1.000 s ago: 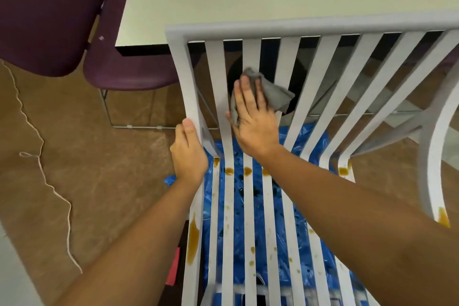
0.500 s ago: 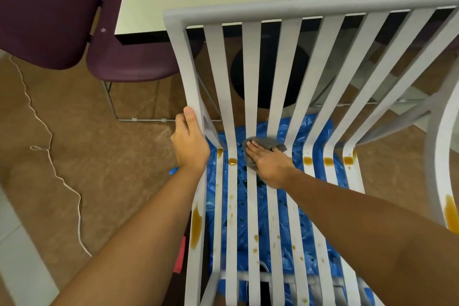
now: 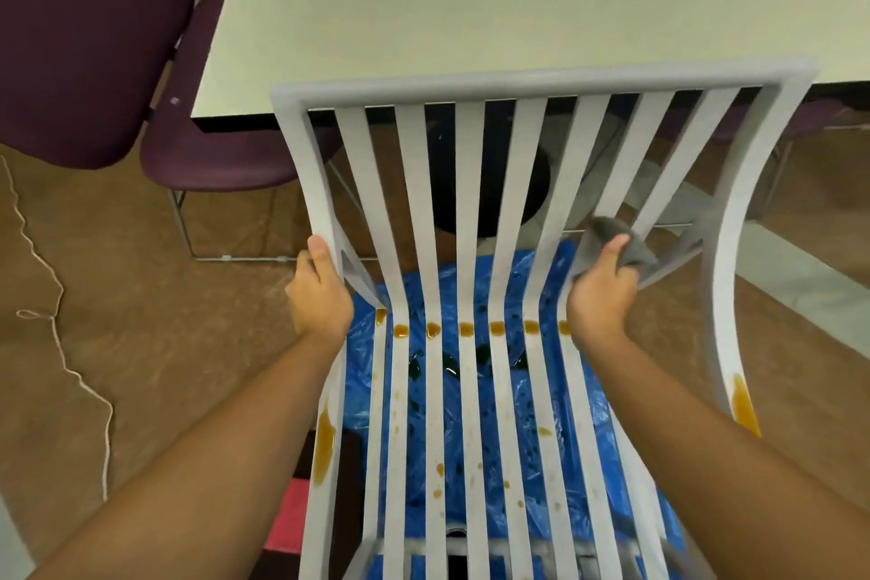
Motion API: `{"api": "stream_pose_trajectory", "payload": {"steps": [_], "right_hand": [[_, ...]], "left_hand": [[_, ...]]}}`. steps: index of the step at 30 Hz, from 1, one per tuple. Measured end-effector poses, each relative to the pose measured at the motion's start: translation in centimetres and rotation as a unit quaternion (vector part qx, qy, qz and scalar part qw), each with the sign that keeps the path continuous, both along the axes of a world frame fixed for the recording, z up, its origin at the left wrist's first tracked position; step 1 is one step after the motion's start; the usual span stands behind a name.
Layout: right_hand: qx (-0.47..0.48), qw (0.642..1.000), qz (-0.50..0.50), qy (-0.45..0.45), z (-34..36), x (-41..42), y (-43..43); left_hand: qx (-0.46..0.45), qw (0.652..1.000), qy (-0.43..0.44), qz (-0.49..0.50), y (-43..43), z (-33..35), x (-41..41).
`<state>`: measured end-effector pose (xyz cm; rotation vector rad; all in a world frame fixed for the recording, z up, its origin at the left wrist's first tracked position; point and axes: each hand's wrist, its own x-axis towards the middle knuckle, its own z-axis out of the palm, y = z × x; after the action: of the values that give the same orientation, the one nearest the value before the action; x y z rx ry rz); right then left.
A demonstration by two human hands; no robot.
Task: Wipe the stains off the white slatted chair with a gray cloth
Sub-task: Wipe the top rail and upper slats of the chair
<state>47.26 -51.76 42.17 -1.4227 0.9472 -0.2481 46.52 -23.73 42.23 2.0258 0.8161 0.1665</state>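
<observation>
Head view, right hand [image 3: 600, 297] gripping cloth [image 3: 609, 230], stained chair [image 3: 518, 82]

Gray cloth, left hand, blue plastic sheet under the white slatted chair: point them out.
Gray cloth [image 3: 605, 228]: head view, bunched upper fold.
Left hand [image 3: 320, 292]: head view, back of hand.
Blue plastic sheet [image 3: 360, 358]: head view, bare patch near its left edge.

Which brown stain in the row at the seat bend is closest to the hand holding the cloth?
The rightmost stain, beside the wrist of the right hand gripping the gray cloth; the rest lie farther left.
</observation>
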Motion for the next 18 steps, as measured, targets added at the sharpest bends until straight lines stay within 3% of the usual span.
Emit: {"api": "stream_pose_trajectory", "payload": {"steps": [2,5,10,13,16,18], "right_hand": [[-0.052,0.997,0.017,-0.052,0.8,1.8,-0.1],[-0.101,0.981,0.133,-0.096,1.2,3.7,2.9],[-0.144,0.973,0.178,-0.019,-1.5,4.5,6.2],[-0.110,0.979,0.174,0.004,-2.9,3.8,6.2],[-0.030,0.978,0.174,0.106,-5.3,2.5,5.9],[0.036,0.950,0.211,0.226,-6.9,1.5,5.4]], "left_hand": [[-0.001,1.000,0.000,-0.001,0.0,0.1,0.0],[-0.004,1.000,-0.005,-0.003,0.0,0.1,0.0],[0.004,1.000,-0.006,-0.004,0.4,-0.6,0.2],[0.011,1.000,-0.006,-0.008,0.7,-1.0,0.4],[0.016,1.000,-0.009,-0.012,0.8,-1.2,0.4],[0.021,1.000,-0.012,-0.018,0.9,-1.3,0.4]]}}
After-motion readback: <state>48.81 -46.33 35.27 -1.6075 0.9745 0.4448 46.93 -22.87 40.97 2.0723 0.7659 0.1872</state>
